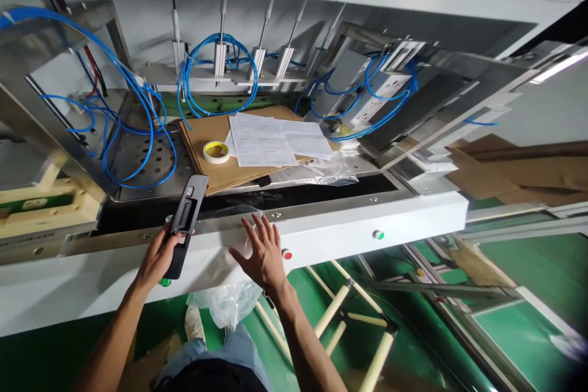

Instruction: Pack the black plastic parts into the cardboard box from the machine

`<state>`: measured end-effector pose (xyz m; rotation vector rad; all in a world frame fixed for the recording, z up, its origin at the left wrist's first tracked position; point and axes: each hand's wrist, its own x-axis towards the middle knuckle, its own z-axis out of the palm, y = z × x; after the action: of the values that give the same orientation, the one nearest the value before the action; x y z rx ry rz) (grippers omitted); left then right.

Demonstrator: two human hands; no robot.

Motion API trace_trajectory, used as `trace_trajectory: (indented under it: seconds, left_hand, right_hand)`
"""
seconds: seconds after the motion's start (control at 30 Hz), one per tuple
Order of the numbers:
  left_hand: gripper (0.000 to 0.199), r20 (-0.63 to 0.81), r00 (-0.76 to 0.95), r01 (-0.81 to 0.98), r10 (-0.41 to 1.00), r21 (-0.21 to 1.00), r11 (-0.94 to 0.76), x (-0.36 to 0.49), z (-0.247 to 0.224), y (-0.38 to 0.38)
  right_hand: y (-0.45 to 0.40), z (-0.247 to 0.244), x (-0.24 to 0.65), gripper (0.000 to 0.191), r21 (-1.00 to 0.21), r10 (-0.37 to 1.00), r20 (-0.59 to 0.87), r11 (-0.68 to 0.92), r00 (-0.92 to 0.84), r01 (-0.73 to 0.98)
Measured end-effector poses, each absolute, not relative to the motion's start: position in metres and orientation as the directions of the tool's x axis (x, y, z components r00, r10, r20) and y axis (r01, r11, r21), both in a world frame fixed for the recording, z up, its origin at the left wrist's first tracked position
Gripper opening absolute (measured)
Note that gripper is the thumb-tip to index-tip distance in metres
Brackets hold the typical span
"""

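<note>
My left hand [160, 255] is closed round a long black and grey device [187, 220], tilted over the front edge of the machine. My right hand [263, 255] has its fingers spread and holds nothing, over the white front panel beside a red button [287, 254]. A clear plastic bag [227, 303] hangs at the panel between my hands, partly behind my right hand. Beyond them, printed sheets [264, 142] and a roll of tape [215, 152] lie on flat brown cardboard [197, 135].
Blue air hoses [149, 162] loop over the perforated metal plate at the left. Upright cylinders [220, 58] stand behind the cardboard. Another piece of clear plastic [337, 173] lies on the ledge. A green button [378, 234] is on the white panel [422, 220]; a tubular frame [333, 312] stands below.
</note>
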<state>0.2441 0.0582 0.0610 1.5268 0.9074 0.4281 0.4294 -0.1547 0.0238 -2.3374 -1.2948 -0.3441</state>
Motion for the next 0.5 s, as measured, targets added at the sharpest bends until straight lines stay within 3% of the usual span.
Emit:
trace_trajectory:
  seconds: [0.1,0.23,0.33,0.5]
  left_hand:
    - [0.051,-0.232,0.624,0.263,0.746,0.962,0.079,0.244,0.059,0.062]
    - [0.049,-0.220,0.626,0.193,0.748,0.973,0.126,0.236,0.060,0.064]
    - [0.047,-0.202,0.601,0.160,0.773,0.978,0.131,0.224,0.065,0.061]
    - [0.052,-0.378,0.609,0.162,0.697,0.920,0.358,0.201,0.072,0.048]
  right_hand:
    - [-0.150,0.012,0.441,0.087,-0.158,0.772,0.364,-0.499,0.520,0.852]
    - [-0.155,0.000,0.444,0.089,-0.138,0.776,0.371,-0.496,0.509,0.857]
    - [-0.159,0.001,0.446,0.086,-0.150,0.769,0.395,-0.486,0.503,0.861]
    - [-0.167,0.032,0.438,0.071,-0.133,0.692,0.551,-0.479,0.466,0.868]
